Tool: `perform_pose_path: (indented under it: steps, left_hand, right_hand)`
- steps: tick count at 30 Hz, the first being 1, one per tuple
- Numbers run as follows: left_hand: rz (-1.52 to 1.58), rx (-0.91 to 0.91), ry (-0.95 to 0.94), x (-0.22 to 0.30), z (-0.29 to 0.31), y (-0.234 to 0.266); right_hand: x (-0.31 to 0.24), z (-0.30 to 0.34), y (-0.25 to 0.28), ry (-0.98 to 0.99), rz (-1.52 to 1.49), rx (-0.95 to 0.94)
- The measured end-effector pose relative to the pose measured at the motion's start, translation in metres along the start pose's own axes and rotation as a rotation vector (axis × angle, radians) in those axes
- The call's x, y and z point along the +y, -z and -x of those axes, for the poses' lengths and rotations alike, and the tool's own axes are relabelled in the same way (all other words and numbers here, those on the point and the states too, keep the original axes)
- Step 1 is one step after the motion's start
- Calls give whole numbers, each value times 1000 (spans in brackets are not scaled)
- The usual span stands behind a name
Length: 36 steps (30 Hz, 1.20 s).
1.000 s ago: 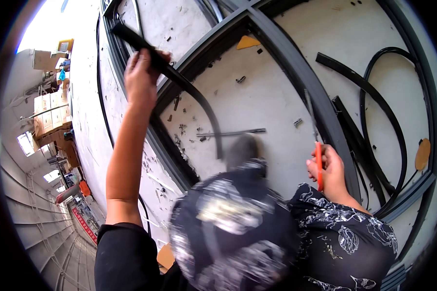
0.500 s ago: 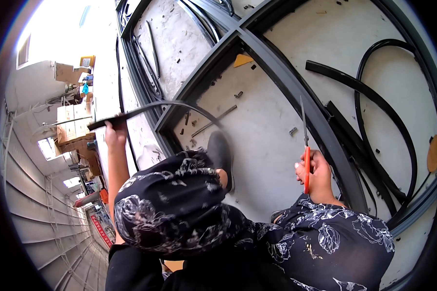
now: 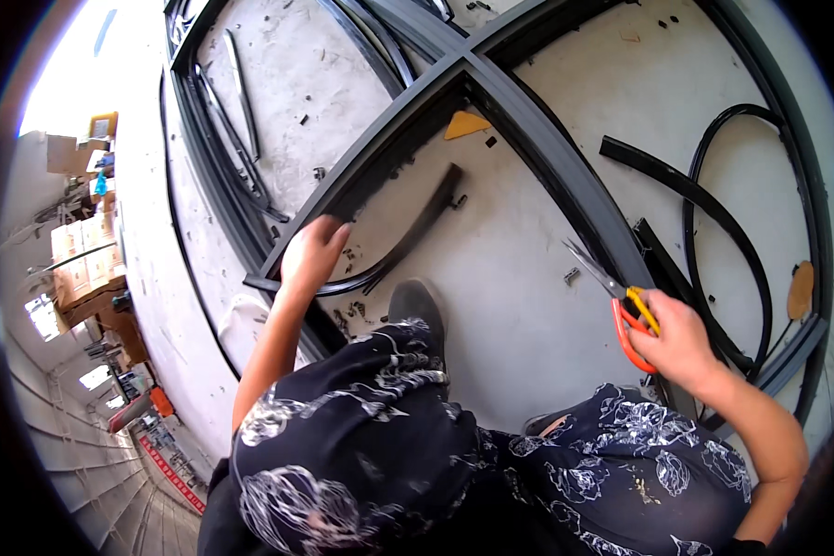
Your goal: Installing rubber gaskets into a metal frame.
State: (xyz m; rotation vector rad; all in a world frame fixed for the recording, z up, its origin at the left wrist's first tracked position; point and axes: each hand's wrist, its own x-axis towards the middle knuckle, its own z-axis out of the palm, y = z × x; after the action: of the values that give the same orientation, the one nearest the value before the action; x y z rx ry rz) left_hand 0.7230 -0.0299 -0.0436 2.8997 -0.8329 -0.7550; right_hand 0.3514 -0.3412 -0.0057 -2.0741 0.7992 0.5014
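Note:
A black rubber strip (image 3: 408, 239) curves across the frame opening on my left, its far end raised and blurred. My left hand (image 3: 310, 258) reaches over the grey metal frame (image 3: 380, 139), with the strip passing beneath the wrist. Its thumb stands out, but the fingers are smeared by motion, so whether they grip anything is unclear. On the right, my right hand (image 3: 678, 338) is closed around the handles of scissors (image 3: 606, 281), one loop red-orange and the other yellow. The scissors' blades point forward and left, slightly parted at the tips.
My shoe (image 3: 417, 306) stands inside the frame opening. A yellow-orange triangular piece (image 3: 467, 124) lies near the frame's corner. Another curved black strip (image 3: 704, 199) and a tan oval piece (image 3: 802, 291) are at the right. Cardboard boxes (image 3: 85, 248) stand far left.
My left hand has moved right and forward, and the strip has swung lower over the frame. My right hand has moved right; the scissors have turned from upright to pointing forward-left.

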Motion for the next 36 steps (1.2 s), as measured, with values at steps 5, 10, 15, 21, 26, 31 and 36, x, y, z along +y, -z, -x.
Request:
perform_pose_path:
  steps: [5, 10, 15, 21, 26, 31, 36]
  left_hand:
    - [12, -8, -276, 21, -46, -49]
    - [304, 53, -573, 71, -37, -72]
    - [258, -60, -718, 95, -37, -84]
    - [377, -160, -632, 95, -46, -80]
    - [749, -370, -354, 86, -69, -57]
    - [693, -215, -330, 108, -120, -43]
    - [246, 116, -413, 131, -139, -57]
  right_hand:
    - [-83, -59, 31, 122, 127, 18]
    - [-120, -149, -2, 175, 290, 162]
    - [-132, -182, -30, 228, 351, 301]
    - [-121, -131, -10, -2, 461, -16]
    - [-98, -94, 9, -64, 272, 66]
    - [-84, -100, -18, -172, -284, 124]
    - [-81, -107, -50, -101, -275, 163]
